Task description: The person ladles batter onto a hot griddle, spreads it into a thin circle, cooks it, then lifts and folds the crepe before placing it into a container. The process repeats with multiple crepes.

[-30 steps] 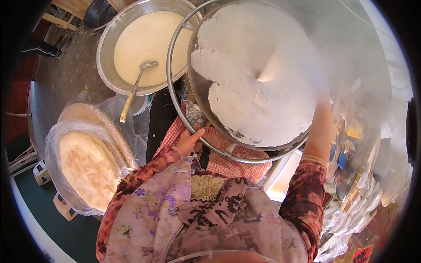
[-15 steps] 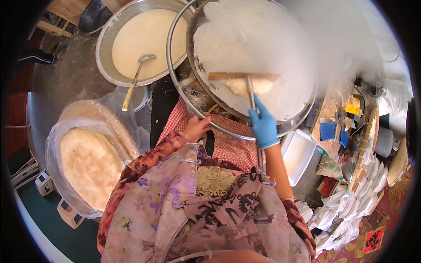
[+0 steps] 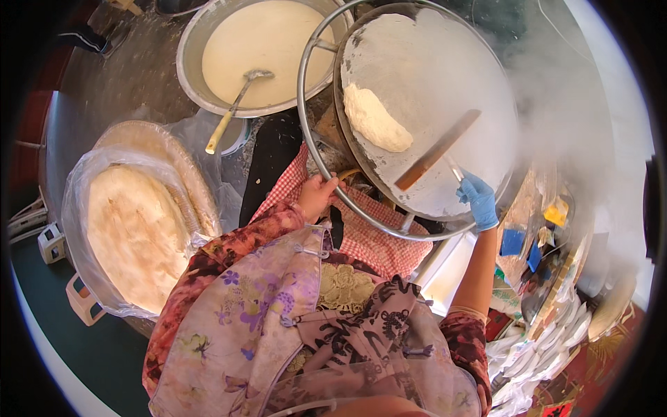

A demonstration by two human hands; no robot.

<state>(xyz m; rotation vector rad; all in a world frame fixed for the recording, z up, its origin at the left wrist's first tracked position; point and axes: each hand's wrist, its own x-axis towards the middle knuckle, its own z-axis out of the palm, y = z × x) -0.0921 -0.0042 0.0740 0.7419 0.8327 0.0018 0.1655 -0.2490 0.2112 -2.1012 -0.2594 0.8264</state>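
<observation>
My right hand, in a blue glove, is closed around the handle of a T-shaped wooden spreader. The spreader's blade is slanted over the right-hand part of a round griddle, which is coated with a thin pale layer. A thick lump of wet dough lies on the griddle's left side, apart from the blade. Around the griddle runs a metal ring rail. My bare left hand grips that rail at its near left.
A large metal basin of batter with a yellow-handled ladle stands far left. Nearer left, a plastic-lined basket holds stacked flatbreads. Steam rises at right, near scrapers and stacked white bags.
The spreader has moved right and turned to a slant, away from the dough lump. That lump now sits at the griddle's left. My left hand stays on the rail; the whole view has shifted.
</observation>
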